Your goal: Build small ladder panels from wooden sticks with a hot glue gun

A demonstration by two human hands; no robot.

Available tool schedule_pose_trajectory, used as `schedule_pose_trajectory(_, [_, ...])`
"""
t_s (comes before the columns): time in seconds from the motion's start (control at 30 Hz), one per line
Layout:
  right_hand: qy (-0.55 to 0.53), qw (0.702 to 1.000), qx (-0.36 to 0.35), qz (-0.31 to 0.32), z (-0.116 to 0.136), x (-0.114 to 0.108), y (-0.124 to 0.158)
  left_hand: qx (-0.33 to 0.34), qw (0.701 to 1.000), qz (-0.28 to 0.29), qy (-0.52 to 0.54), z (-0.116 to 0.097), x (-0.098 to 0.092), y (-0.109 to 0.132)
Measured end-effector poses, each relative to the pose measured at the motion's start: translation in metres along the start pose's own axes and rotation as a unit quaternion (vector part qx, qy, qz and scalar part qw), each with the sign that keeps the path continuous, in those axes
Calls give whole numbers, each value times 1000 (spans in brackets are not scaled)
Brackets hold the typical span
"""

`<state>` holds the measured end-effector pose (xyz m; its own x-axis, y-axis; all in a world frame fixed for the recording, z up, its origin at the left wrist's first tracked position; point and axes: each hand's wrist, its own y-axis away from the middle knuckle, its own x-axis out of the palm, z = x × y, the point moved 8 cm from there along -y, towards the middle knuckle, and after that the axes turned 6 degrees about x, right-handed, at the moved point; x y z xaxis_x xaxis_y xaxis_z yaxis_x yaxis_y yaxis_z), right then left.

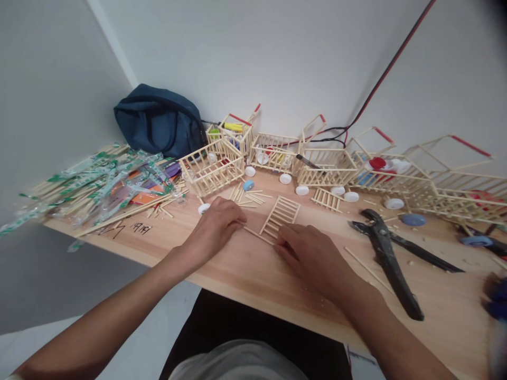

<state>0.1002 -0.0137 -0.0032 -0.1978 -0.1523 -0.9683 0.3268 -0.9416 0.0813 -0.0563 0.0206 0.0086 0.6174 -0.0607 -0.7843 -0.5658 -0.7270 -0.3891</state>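
My left hand (222, 220) is closed, its fingertips pinching the left end of a thin wooden stick (257, 234) just over the tabletop. At the other end of that stick, my right hand (304, 247) is closed, with its fingers curled down; the tip there is hidden behind them. A small ladder-like panel (280, 215) of glued sticks lies flat just beyond the stick, and the right fingers cover its near right corner. Short cut sticks (253, 198) lie scattered behind my left hand. To the right of my right hand rests a longer loose stick (368, 271).
A black-handled cutter (382, 248) lies at right. Several miniature stick carts with wheels, such as this cart (214, 169), line the wall. Wrapped stick bundles (106, 179) and a blue bag (160, 119) occupy the left. The wooden table's front edge (233, 293) runs before me.
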Motion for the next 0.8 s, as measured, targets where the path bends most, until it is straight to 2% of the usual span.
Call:
schedule_pose_trajectory(0.17, [1,1000,-3,-1,0,-2,0,33,999,14,-14,-6,4,-3])
schedule_pose_trajectory(0.43, [10,1000,-6,-1,2,-1,-1,40,998,33,-28,-4,10,-4])
schedule_pose_trajectory(0.57, [1,1000,-16,-5,3,-5,2,35,999,25,-13,-11,2,1])
schedule_pose_trajectory(0.63, [-32,999,-14,-11,2,-9,4,18,1000,5,23,-16,-8,3])
schedule_pose_trajectory(0.7, [-85,996,-2,-21,1,-14,6,-51,994,-45,84,-14,-20,6])
schedule_pose_trajectory(0.73, [-116,993,5,-26,2,-17,7,-94,983,-73,138,-11,-24,8])
schedule_pose_trajectory(0.8, [-175,984,18,-35,3,-21,10,-176,937,-120,276,-4,-23,11])
